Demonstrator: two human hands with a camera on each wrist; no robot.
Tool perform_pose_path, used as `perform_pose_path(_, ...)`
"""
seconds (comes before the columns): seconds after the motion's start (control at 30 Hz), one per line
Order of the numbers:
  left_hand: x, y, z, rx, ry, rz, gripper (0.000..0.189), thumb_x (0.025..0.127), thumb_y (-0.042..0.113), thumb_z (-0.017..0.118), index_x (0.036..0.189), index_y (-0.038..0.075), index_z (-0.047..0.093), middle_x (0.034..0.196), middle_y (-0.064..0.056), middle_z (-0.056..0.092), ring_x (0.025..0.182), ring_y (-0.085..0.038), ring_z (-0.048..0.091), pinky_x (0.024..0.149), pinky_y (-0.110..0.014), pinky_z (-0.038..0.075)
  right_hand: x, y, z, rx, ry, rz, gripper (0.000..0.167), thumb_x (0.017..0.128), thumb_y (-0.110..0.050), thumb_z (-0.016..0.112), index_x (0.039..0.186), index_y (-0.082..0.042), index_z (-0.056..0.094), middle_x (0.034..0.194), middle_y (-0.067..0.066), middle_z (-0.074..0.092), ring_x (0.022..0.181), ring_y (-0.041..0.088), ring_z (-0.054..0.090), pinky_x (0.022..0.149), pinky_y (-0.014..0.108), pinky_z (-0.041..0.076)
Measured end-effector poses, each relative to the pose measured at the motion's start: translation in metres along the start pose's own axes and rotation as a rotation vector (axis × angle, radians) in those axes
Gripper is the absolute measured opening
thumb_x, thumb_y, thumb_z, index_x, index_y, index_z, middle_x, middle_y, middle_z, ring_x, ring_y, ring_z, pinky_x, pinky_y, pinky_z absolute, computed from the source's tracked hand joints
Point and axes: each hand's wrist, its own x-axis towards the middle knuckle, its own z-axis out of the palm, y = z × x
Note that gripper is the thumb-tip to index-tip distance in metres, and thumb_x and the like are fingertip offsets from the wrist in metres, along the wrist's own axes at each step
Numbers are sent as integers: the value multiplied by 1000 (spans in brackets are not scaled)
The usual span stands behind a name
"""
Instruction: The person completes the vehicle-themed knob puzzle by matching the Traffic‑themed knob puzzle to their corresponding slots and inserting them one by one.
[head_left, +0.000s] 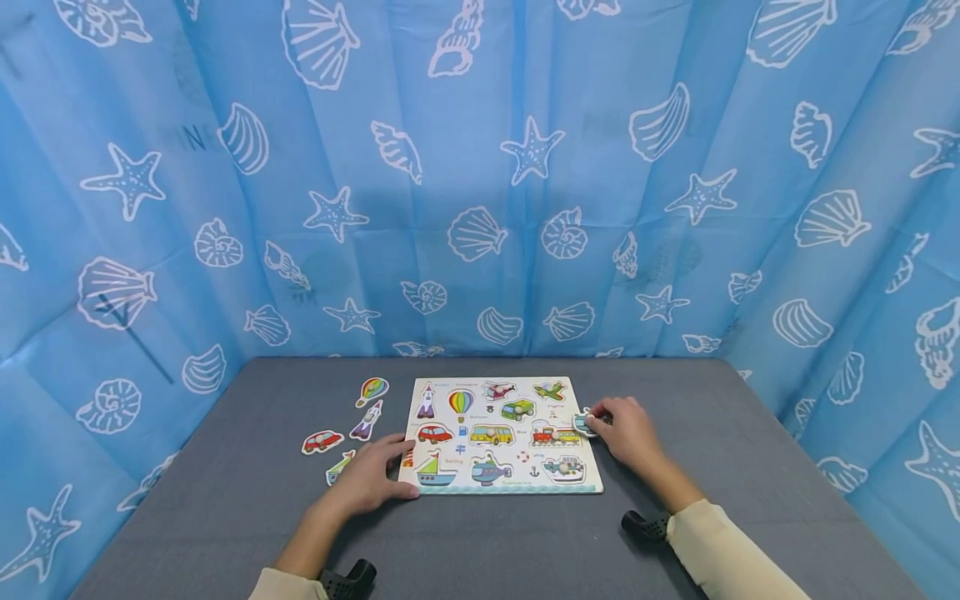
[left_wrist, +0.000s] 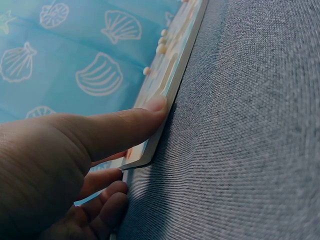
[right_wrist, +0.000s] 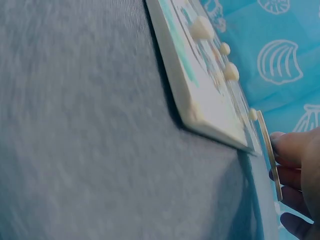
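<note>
A wooden knob puzzle board (head_left: 468, 486) with printed vehicles lies flat on the table. My left hand (head_left: 367, 477) grips its near left corner, the thumb (left_wrist: 145, 117) on the near edge and the other fingers at the left side. Past the board's right edge, my right hand (head_left: 630, 431) pinches the blue submarine puzzle piece (head_left: 582, 423), tilted on edge in the right wrist view, its picture partly hidden by the fingers. Knobbed pieces such as the bus (head_left: 492, 434), train (head_left: 555, 434) and ship (head_left: 564, 471) sit in the board.
Left of the board lie loose pieces: a balloon (head_left: 372, 389), a rocket (head_left: 366, 421), a red car (head_left: 322, 442) and a sailboat (head_left: 339, 468) close by my left hand. A blue shell-patterned curtain (head_left: 480, 167) hangs behind the grey table (head_left: 525, 550).
</note>
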Motion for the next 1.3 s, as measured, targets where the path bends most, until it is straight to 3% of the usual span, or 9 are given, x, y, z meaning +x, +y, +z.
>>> perform_pose_path(0.37,0,0,0,2,-2,-8,74,69,34,88,133,10,60,141,-10,50,127,-37,44,101,-54,36,-6,-22,5,38,-20,-24,12,85,-18,76,87,-9,69,83,-1,61,79,18,49,69,37,41)
perform_pose_path(0.83,0,0,1,-10,-7,-19,74,68,33,89,133,10,61,140,-10,50,126,-35,45,100,-53,37,-16,-53,16,96,17,-178,16,79,-12,80,78,-16,64,75,-7,55,73,15,43,68,37,36)
perform_pose_path(1.07,1,0,1,-9,-3,-16,74,68,33,89,133,10,61,140,-10,51,125,-35,46,100,-53,38,-19,-63,22,65,4,-211,16,80,-17,79,77,-20,64,74,-10,51,74,15,41,70,40,33)
perform_pose_path(1.3,1,0,1,-7,-6,-19,74,68,33,89,133,10,61,140,-9,51,123,-34,47,99,-52,38,-21,-74,27,105,7,-251,17,78,-15,80,77,-20,64,74,-11,53,75,13,44,70,38,34)
